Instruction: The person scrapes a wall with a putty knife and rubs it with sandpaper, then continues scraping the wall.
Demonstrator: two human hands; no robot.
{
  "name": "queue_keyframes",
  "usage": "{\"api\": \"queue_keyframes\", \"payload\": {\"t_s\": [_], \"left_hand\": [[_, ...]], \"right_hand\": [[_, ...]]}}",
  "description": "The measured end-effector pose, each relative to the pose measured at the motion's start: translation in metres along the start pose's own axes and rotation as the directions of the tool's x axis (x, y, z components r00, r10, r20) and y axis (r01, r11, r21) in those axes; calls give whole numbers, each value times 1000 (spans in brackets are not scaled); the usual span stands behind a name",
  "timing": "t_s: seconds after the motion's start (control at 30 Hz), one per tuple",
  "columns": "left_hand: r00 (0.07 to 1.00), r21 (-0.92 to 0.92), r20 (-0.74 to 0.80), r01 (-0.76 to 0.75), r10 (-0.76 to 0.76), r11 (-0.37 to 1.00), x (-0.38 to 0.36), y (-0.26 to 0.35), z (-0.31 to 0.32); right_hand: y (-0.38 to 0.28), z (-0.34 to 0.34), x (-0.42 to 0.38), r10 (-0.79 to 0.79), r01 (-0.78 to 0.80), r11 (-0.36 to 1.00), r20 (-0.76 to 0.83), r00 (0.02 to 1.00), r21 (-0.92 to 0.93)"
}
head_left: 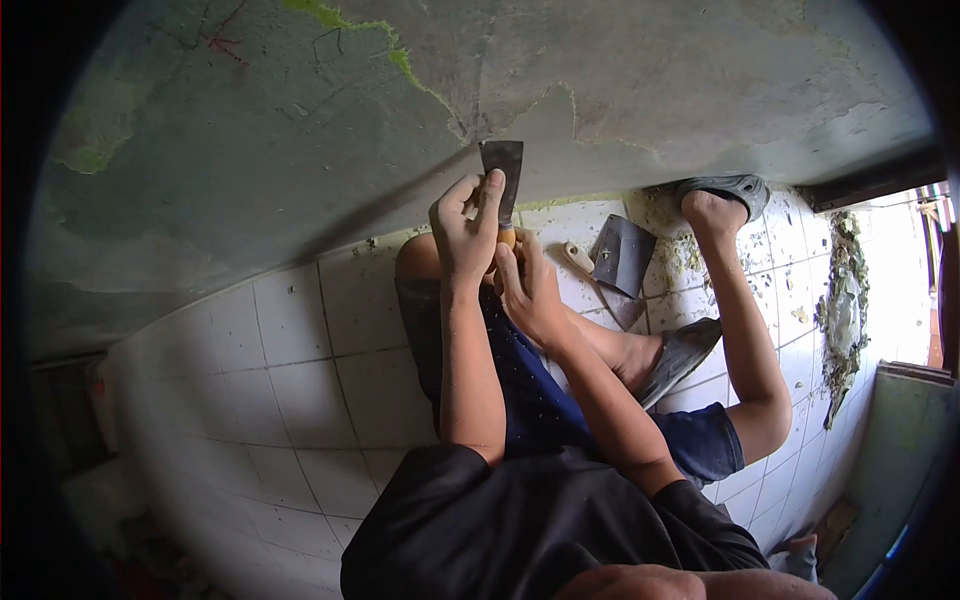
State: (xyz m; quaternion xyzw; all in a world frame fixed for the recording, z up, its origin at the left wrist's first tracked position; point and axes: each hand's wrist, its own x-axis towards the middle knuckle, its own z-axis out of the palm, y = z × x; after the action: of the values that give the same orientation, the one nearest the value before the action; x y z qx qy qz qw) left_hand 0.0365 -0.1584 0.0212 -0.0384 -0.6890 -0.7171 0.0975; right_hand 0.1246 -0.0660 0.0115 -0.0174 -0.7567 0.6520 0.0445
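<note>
A putty knife (502, 172) with a dark metal blade and a yellow-orange handle is held upright in front of the wall. The fingers of my left hand (466, 232) are closed around the edge of its blade, the thumb pressed flat on the metal. Just below, my right hand (530, 295) grips the handle, covering most of it. To the right on the floor lies a wide-bladed scraper (625, 255) with a cream handle. A smaller flat piece (626, 310) lies partly under it.
The grey wall (330, 150) has peeling paint with greenish edges. Paint flakes (685, 255) litter the white tiled floor (300, 310), and a long heap of scrapings (845, 300) lies at right. My bent legs and grey clogs (735, 188) are close to the scraper.
</note>
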Motion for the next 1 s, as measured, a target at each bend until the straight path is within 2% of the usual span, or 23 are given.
{"api": "queue_keyframes", "payload": {"t_s": [0.13, 0.2, 0.3, 0.37, 0.47, 0.53, 0.63, 0.7, 0.77, 0.8, 0.83, 0.93, 0.97, 1.0], "left_hand": [[998, 100, 56, -30, 24, 995, 4, 2, 2], [998, 98, 63, -34, 28, 995, 3, 4, 5], [996, 137, 83, -27, 16, 990, -1, 7, 5], [995, 173, 98, -27, 10, 985, -1, 4, 6], [997, 118, 78, -10, 1, 993, 0, -2, 10], [997, 24, -9, 72, -72, 997, -2, 13, 14], [996, 18, -53, 73, -72, 997, -4, 22, 18], [996, -17, -57, 60, -61, 998, -2, 7, 17], [994, 0, -87, -59, 59, 998, 0, -3, 17], [998, -35, -52, -38, 36, 999, 0, -3, 15], [998, -35, -43, -37, 36, 999, 0, -4, 17], [990, -10, -143, 7, -9, 1000, -1, -3, 25], [991, -8, -131, 6, -7, 1000, -1, -4, 25], [995, 23, -73, 72, -70, 997, -1, -4, 23]], "right_hand": [[5, -4, 0, 1, -1, 1000, 17, 1000, 22], [4, -6, -3, 71, -76, 990, 40, 997, 123], [15, -5, -7, 92, -99, 971, 39, 995, 217], [16, -8, -9, 86, -93, 978, 43, 995, 188], [13, -16, -12, 88, -95, 988, 55, 995, 126], [15, -22, -13, 101, -107, 990, 61, 993, 95], [23, -33, -15, 99, -105, 992, 82, 992, 75], [25, -41, -17, 138, -144, 989, 147, 980, 34], [31, -46, -20, 118, -123, 992, 145, 982, 21], [31, -48, -21, 97, -99, 995, 148, 984, 4], [31, -50, -21, 98, -100, 995, 140, 985, 7], [31, -56, -20, 118, -135, 983, 135, 984, 124], [31, -57, -20, 118, -132, 983, 110, 987, 129], [30, -59, -19, 118, -129, 983, 85, 989, 133]]}}
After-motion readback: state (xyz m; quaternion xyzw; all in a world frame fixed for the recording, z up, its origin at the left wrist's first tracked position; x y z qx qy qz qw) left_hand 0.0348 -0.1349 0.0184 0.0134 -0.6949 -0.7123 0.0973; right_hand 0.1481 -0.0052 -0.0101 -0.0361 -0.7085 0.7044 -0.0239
